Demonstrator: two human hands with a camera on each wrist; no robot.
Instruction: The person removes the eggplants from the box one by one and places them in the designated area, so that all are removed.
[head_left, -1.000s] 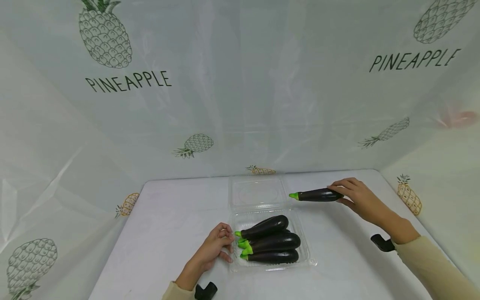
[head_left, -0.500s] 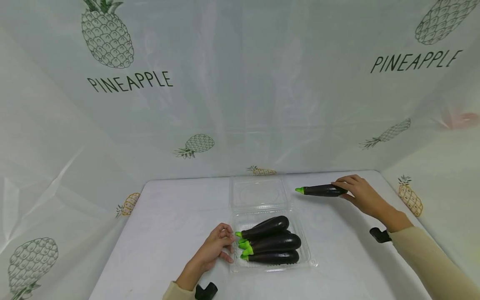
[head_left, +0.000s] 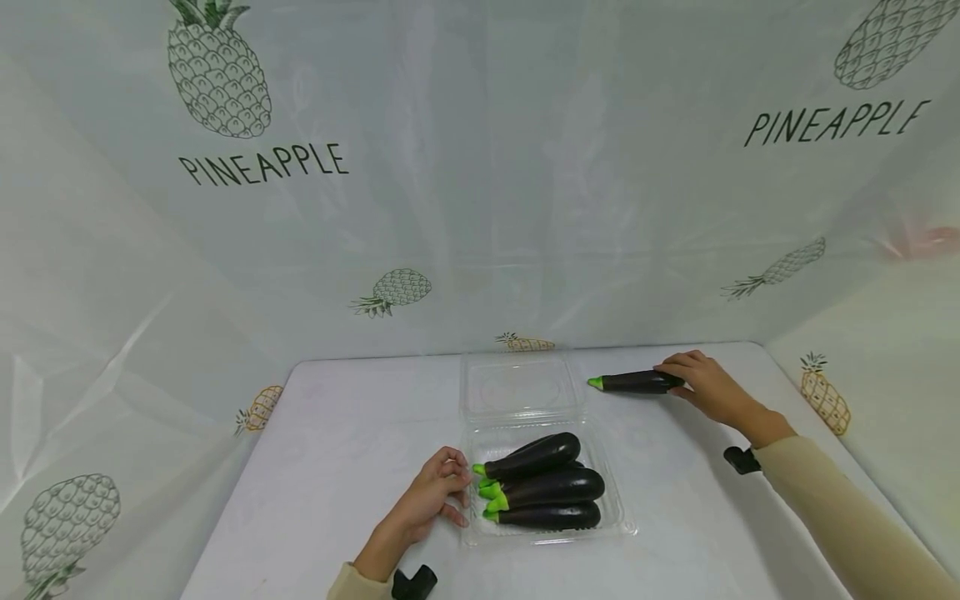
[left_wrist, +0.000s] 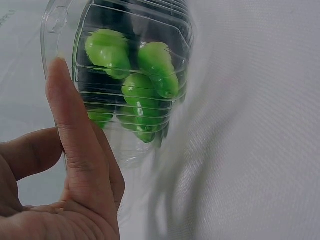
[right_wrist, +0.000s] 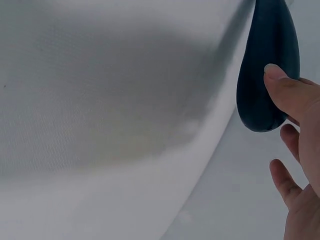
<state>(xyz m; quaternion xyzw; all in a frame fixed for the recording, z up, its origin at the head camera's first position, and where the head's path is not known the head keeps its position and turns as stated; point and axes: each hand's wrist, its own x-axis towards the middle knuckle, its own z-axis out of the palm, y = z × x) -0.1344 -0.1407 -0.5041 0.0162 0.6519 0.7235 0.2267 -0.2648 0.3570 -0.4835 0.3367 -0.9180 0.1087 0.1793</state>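
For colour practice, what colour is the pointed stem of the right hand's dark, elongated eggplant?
Bright green; the pointed stem shows only in the head view.

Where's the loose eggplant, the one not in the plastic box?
In the head view, the loose eggplant is in the right hand, toward the table's far right, just right of the plastic box's open lid.

Seems a makeshift booth. Walled at top, left and right with pineapple-printed sheeting (head_left: pixel 525 167), around a white table (head_left: pixel 360 433) below.
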